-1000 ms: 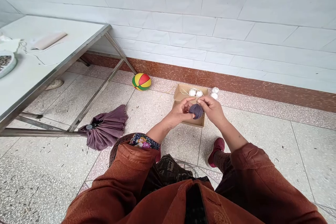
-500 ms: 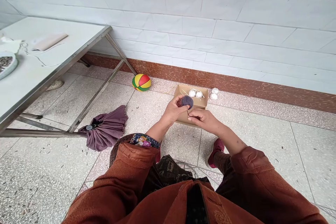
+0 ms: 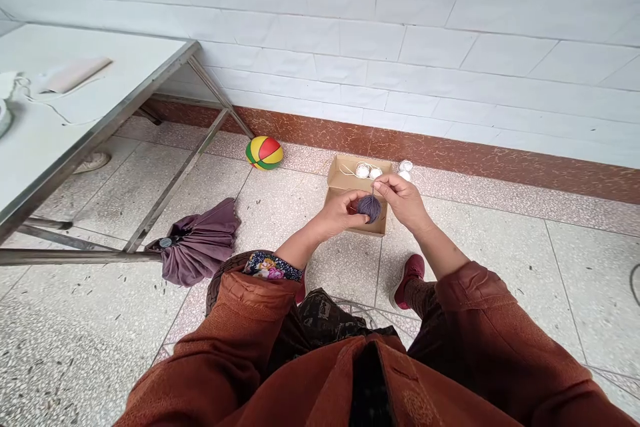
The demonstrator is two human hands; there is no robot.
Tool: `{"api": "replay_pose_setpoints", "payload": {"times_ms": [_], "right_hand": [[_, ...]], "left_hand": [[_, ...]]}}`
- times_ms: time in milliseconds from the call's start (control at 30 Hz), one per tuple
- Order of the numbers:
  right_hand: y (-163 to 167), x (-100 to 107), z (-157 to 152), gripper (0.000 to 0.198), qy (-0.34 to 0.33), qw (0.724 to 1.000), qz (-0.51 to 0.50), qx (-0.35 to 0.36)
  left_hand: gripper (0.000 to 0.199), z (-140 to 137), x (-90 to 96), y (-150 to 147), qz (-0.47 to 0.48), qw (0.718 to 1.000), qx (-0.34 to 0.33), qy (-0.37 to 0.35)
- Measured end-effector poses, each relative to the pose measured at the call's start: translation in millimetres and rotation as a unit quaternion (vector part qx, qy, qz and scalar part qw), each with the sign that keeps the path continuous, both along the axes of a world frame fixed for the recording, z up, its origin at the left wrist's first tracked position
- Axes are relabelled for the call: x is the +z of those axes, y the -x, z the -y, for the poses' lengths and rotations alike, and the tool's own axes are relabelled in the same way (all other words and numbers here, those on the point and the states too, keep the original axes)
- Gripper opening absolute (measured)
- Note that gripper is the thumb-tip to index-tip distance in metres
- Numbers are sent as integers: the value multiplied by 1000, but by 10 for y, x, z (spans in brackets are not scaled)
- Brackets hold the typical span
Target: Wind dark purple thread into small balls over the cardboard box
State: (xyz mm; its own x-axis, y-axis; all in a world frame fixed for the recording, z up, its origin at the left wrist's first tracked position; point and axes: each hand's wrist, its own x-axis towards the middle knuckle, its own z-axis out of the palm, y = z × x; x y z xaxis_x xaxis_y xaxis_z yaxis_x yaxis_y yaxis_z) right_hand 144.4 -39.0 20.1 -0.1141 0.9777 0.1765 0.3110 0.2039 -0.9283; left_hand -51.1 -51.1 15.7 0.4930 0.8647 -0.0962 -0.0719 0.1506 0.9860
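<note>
A: What is filling most of the scene?

B: A white-tiled wall [image 3: 320, 40] is standing beyond the fingers, and a speckled terrazzo floor [image 3: 480, 267] is spreading out below them.

A: And the next largest things?

B: Well to the left of the fingers, a white-topped, metal-framed table [image 3: 140, 53] is standing near the wall. On the near side of the fingers, a rust-brown jacket [image 3: 225, 347] is covering the person's body and arms. A dusky-purple umbrella [image 3: 203, 247] is lying gathered in folds on the floor, left of the fingers. An open cardboard box [image 3: 340, 181] is sitting on the floor beneath the fingers. Left of them and farther off, a red, yellow and green ball [image 3: 265, 153] is resting near the wall.

A: What are the hands doing?

B: The left hand [image 3: 341, 215] is clamping fingers and thumb around a purple-grey yarn ball [image 3: 369, 209], above the box. The right hand [image 3: 403, 199] is pressing thumb and forefinger together just above that ball.

A: Anything smaller?

B: Two white yarn balls [image 3: 362, 171] are lying in the box, beyond the fingers. Last, a dark strand [image 3: 373, 191] is stretching between the right fingertips, which are pinching it, and the purple-grey ball.
</note>
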Motion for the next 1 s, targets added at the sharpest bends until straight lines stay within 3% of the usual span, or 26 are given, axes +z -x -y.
{"api": "replay_pose_setpoints", "payload": {"times_ms": [100, 400, 600, 767, 900, 1000], "right_hand": [[47, -40, 13, 23, 14, 1000, 1, -7], [187, -158, 1, 22, 1, 997, 40, -67], [241, -228, -2, 20, -26, 991, 104, -78], [236, -227, -9, 23, -15, 992, 87, -93], [195, -252, 11, 23, 11, 994, 85, -68], [171, -308, 57, 19, 29, 990, 131, -31]], "left_hand": [[45, 12, 38, 21, 54, 996, -38, 57], [44, 45, -4, 38, 77, 987, 28, 137], [43, 93, 6, 1, 72, 986, 73, 132], [43, 85, 49, -11, 75, 985, 89, 130], [56, 70, 130, 11, 140, 980, 69, 120], [50, 34, 169, 5, 166, 977, 62, 122]]}}
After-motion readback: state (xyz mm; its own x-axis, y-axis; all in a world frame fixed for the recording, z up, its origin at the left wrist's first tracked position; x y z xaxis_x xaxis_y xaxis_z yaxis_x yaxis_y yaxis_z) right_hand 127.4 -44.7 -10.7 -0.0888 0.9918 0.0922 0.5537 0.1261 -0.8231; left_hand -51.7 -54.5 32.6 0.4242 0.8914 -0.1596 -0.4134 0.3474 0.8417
